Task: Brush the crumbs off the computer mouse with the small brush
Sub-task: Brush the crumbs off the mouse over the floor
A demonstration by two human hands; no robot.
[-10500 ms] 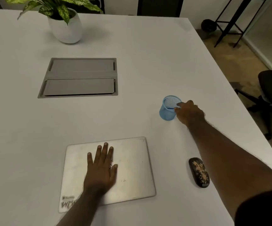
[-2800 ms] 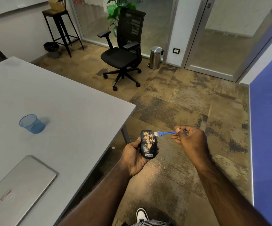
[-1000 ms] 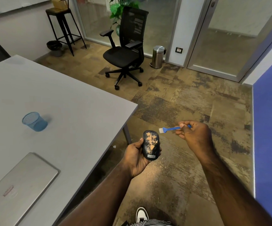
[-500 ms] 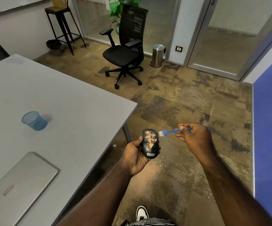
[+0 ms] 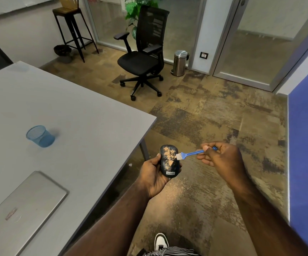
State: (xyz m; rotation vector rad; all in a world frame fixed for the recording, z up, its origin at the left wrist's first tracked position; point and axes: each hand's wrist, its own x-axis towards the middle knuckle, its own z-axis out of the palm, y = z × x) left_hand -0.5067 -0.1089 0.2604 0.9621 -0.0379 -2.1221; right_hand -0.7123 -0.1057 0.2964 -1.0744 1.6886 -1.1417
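Mouse [image 5: 168, 160]: lower centre of frame, held off the table edge over the floor, top face up, tan crumbs down its middle.
Left hand [image 5: 154, 175]: fingers curled around the mouse from beneath and the left, thumb on its left edge.
Right hand [image 5: 221, 158]: closed in a pinch on the brush handle, thumb and forefinger at the near end.
Brush [image 5: 190, 154]: blue, lying roughly level, bristles touching the mouse's right side.
Step, as judged: mid-sweep, much crumb left on top.
Risk, grip: mouse cradled rather than clamped; a hard stroke could tip it out of the palm.
Risk, crumbs: a stroke toward the left could send grit onto the table [image 5: 75, 115] or the laptop [image 5: 20, 206]; pressing down could pack grit into the seam around the buttons.
Risk, brush: thin handle held far from the bristles, likely to flex and skip over the crumbs.
Hidden: mouse underside and left fingertips, behind the mouse.
Hard to make out: scroll wheel under the crumbs; specks on the floor against the mottled carpet.
Cut off: laptop at lower left edge; shoe [image 5: 160, 242] at bottom.
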